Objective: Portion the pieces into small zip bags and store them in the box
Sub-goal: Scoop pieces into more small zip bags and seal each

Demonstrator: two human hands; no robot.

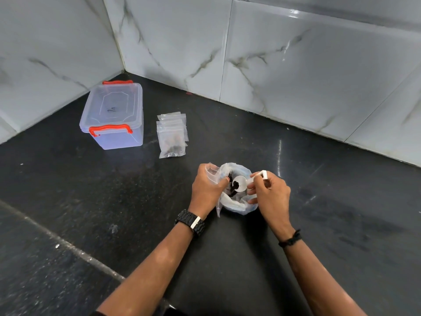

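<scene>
Toward the counter's [319,201] back left corner, the lidded box [112,116] and the stack of small zip bags [172,135] just beside it blocked the way. Bare counter lay open along the right side, the front edge, and between the bags and the open bag [237,204].

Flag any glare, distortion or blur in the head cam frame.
Head view: glare streak on the black counter and wall tile; wide-angle lens bends the tile lines; clear zip bags are low-contrast; spoon and both hands are sharp.
</scene>
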